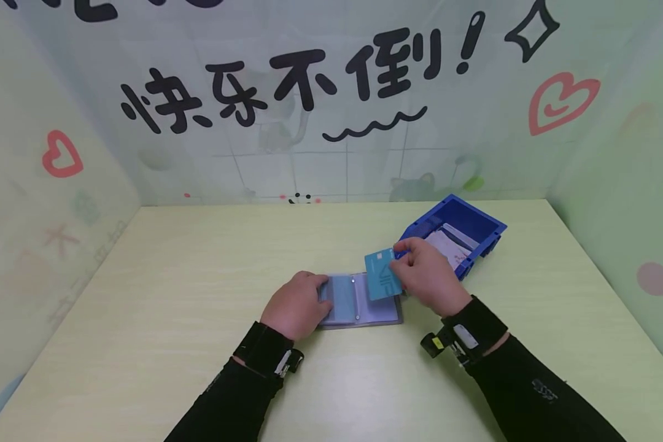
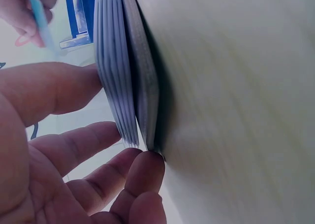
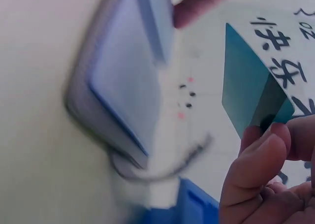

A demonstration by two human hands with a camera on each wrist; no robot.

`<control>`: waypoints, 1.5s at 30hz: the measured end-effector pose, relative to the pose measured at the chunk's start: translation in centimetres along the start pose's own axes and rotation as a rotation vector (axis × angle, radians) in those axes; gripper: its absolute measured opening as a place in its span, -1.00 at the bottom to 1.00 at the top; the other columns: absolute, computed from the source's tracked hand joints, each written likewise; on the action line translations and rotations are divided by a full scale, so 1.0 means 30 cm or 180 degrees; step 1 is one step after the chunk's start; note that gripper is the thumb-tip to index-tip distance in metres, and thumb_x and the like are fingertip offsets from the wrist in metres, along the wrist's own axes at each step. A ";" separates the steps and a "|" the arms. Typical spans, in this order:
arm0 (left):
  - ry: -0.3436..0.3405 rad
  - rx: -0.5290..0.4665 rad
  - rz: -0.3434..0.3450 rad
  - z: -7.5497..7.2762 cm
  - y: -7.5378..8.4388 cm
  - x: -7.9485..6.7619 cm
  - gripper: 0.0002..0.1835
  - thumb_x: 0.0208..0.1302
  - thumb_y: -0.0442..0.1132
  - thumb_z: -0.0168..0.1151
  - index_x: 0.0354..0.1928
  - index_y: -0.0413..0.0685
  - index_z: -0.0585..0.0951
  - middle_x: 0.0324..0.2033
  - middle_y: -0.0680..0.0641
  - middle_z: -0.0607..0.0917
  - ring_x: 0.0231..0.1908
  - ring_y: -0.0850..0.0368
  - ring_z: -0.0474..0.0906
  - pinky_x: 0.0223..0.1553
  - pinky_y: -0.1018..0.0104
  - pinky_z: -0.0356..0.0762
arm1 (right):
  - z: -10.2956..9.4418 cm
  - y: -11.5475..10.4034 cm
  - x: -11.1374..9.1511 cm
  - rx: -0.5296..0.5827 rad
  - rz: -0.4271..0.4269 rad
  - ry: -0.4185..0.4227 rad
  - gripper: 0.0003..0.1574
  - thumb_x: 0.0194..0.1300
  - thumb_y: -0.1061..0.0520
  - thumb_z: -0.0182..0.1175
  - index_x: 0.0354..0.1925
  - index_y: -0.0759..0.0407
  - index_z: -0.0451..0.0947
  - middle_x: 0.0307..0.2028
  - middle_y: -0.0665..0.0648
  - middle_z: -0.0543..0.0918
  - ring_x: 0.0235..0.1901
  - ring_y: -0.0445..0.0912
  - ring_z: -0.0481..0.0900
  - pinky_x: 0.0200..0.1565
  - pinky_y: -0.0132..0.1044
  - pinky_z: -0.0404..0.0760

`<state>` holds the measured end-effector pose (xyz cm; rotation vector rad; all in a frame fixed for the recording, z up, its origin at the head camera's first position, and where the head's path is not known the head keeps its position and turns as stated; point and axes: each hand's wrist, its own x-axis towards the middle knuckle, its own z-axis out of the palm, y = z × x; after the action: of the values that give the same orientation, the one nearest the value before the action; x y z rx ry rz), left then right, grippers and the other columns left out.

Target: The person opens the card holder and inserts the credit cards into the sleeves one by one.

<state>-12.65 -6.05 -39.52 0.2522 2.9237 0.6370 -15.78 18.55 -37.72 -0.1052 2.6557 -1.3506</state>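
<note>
A small card holder (image 1: pixel 379 313) lies open on the table, with translucent sleeve pages and a ring binding down its middle. My left hand (image 1: pixel 297 305) holds its left side. The left wrist view shows the thumb against the stacked pages (image 2: pixel 112 61) and fingertips at the cover's edge. In my right hand (image 1: pixel 428 273) a blue bank card (image 1: pixel 381 283) is pinched between thumb and fingers, tilted above the right page. From the right wrist view, the card (image 3: pixel 246 81) stands apart from the holder (image 3: pixel 125 81).
A blue plastic bin (image 1: pixel 477 215) sits at the back right, beyond my right hand, with several cards or papers (image 1: pixel 447 248) inside. A strap (image 3: pixel 167 175) hangs off the holder's edge. Printed backdrop walls border the pale wooden table (image 1: pixel 199 264).
</note>
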 end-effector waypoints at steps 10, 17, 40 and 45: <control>0.0063 0.0080 0.0037 0.007 0.000 -0.001 -0.49 0.42 -0.14 0.37 0.34 -0.17 0.63 0.29 -0.27 0.62 0.17 -0.17 0.69 0.24 -0.06 0.66 | 0.110 -0.006 -0.012 0.0033 0.0175 -0.0290 -0.54 0.59 0.14 0.11 0.35 0.23 0.46 -0.55 0.07 0.53 -0.62 -0.09 0.42 -0.61 -0.35 0.30; 0.0153 0.0237 0.0018 0.008 -0.001 0.000 -0.51 0.40 -0.08 0.37 0.31 -0.07 0.67 0.33 -0.24 0.60 0.18 -0.28 0.64 0.19 -0.14 0.66 | 0.130 -0.009 -0.013 -0.0082 0.0273 -0.0283 -0.55 0.57 0.13 0.14 0.33 0.23 0.48 -0.46 0.09 0.61 -0.57 -0.08 0.50 -0.58 -0.33 0.35; 0.0013 0.0078 -0.0004 0.006 0.000 0.004 -0.48 0.45 -0.08 0.32 0.37 -0.12 0.61 0.40 -0.25 0.52 0.23 -0.18 0.66 0.29 -0.06 0.61 | 0.150 -0.020 -0.002 -0.0465 0.0332 -0.0406 -0.51 0.54 0.15 0.20 0.35 0.22 0.52 -0.19 0.13 0.66 -0.33 -0.07 0.62 -0.32 -0.32 0.61; -0.0007 0.0048 -0.0018 0.006 0.000 0.003 -0.47 0.46 -0.07 0.31 0.38 -0.13 0.60 0.41 -0.26 0.51 0.24 -0.17 0.65 0.30 -0.07 0.60 | 0.164 -0.026 -0.008 -0.0589 0.0239 -0.0398 -0.53 0.52 0.16 0.22 0.32 0.24 0.57 -0.15 0.14 0.67 -0.23 -0.04 0.60 -0.23 -0.30 0.64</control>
<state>-12.71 -5.96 -39.68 0.2461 2.9272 0.6135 -14.71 14.19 -39.93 -0.1069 2.6447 -1.0387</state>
